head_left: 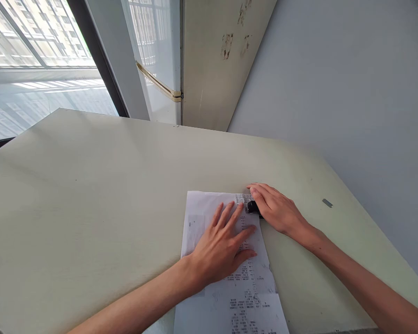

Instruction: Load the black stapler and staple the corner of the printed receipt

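A printed sheet of paper (pixel 226 306), possibly with more sheets beneath, lies lengthwise on the table at its near side. My left hand (pixel 223 246) rests flat on the page, fingers spread, covering part of the text. At the sheet's upper right corner sits a black stapler (pixel 252 207), its front end over the paper's edge. My right hand (pixel 275 206) is closed over the stapler from above, hiding most of its body.
A short grey strip of staples (pixel 327 202) lies to the right on the pale table (pixel 90 199). Behind the table stands a refrigerator (pixel 209 69) with a gold handle. A grey wall (pixel 351 83) borders the right side, and a window (pixel 42 55) is at the upper left.
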